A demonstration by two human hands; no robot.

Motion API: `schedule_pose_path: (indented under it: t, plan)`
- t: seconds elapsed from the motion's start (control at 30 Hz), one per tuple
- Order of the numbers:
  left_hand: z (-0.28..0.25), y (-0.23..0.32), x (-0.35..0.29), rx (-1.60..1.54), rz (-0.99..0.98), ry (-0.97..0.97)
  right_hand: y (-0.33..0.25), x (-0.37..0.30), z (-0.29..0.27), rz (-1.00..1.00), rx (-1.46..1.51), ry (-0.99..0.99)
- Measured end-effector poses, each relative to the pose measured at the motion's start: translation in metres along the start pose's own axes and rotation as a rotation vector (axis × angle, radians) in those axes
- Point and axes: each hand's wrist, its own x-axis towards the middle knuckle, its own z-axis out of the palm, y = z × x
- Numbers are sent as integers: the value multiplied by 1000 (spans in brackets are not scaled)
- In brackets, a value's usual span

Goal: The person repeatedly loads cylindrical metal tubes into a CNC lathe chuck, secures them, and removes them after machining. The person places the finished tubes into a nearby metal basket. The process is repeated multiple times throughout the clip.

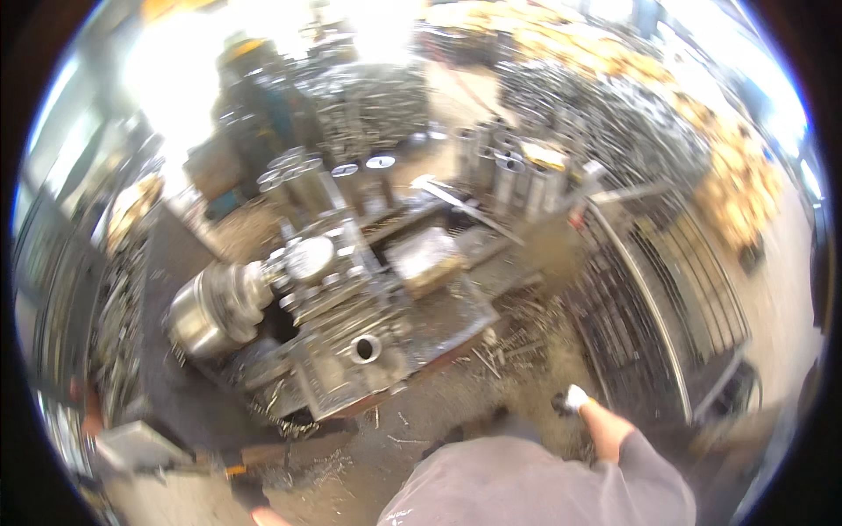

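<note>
Far left of the hand (pixel 589 412), the lathe (pixel 324 307) with its chuck (pixel 210 311) fills the space, its bed edge ending above a chip-strewn floor (pixel 456 412) that lies open just left of the hand. The right hand is closed around a small white-tipped piece (pixel 574 397). Right of it, close by, stands a wire rack (pixel 667 298). The left hand is out of view.

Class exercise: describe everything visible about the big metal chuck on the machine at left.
The chuck is a broad, shiny steel drum, blurred by camera motion. It lies on its side at the left end of the grey machine bed, its face turned right toward a smaller round part. No hand touches it. Metal swarf litters the floor below.
</note>
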Motion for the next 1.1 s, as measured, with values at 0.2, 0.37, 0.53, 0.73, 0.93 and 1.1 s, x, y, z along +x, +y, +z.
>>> schedule_pose_path:
  t: [0.2,0.37,0.53,0.73,0.93,1.1]
  plan:
    - [64,91,-210,-51,332,-758,-7,-15,-91,-252,-120,386]
    - [44,261,-397,1,598,-1616,-8,-76,-265,-503,885,658]
    - [18,564,-636,-616,1309,-1644,121,-28,-476,-230,1075,891]
    - [76,906,-931,-633,1774,-883,308,231,-573,-496,2317,430]
    - [163,1030,-1063,-12,1630,-925,368,458,-560,-47,2772,396]
    - [182,1021,-1069,-85,1581,-728,387,612,-563,116,3165,329]
